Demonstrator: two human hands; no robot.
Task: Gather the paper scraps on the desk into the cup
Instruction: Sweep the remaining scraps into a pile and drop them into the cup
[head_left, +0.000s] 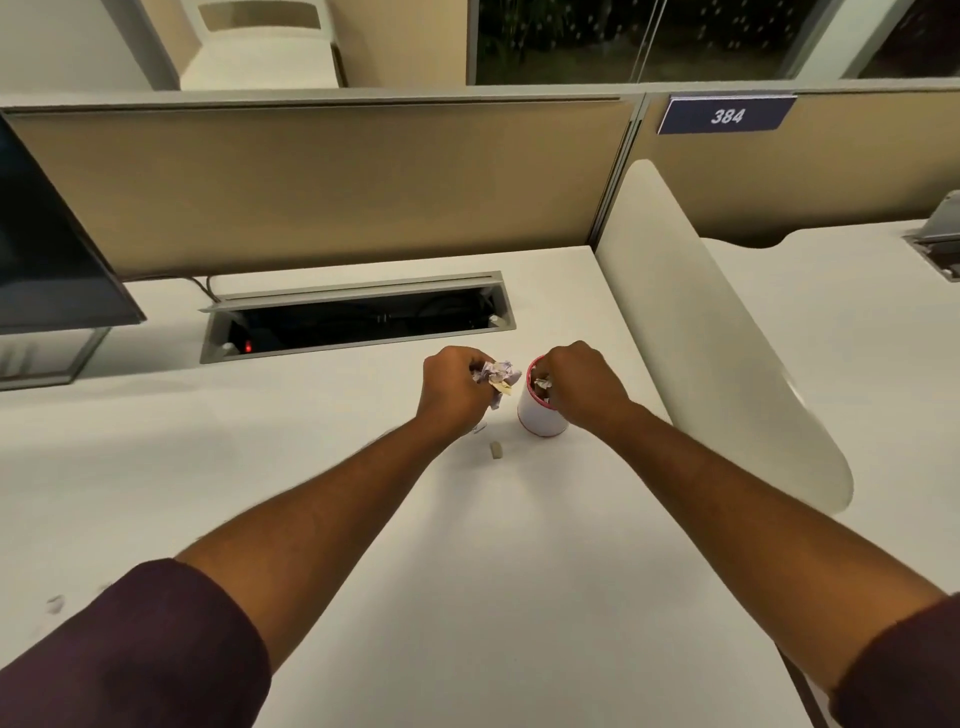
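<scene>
- Left hand (457, 389) grips a crumpled wad (497, 376) of paper scraps, fingers curled round it, held just above the surface (311, 493).
- Right hand (582, 379) sits at the rim of the cup (537, 413), fingers curled down into its mouth; a pale scrap (543, 383) shows at the fingertips, apparently pinched or being pushed in.
- The cup stands upright on the surface, white with a red rim and red base, just right of the left hand and partly covered by the right.
- The relation that matters: the cup's mouth lies close to the right of the wad, at about the same height. The left hand is near enough to tip the wad in, but the right hand occupies the opening and would likely have to clear first.
- Loose pieces lie on the surface nearer the person: a small pale bit (496, 450) below the gap between hand and cup, and another sliver (478, 429) at the left wrist, half hidden.
- How full the cup is cannot be told; its inside is mostly blocked by the right hand.
- A faint mark (54, 604) at far left may be another scrap or a smudge.
</scene>
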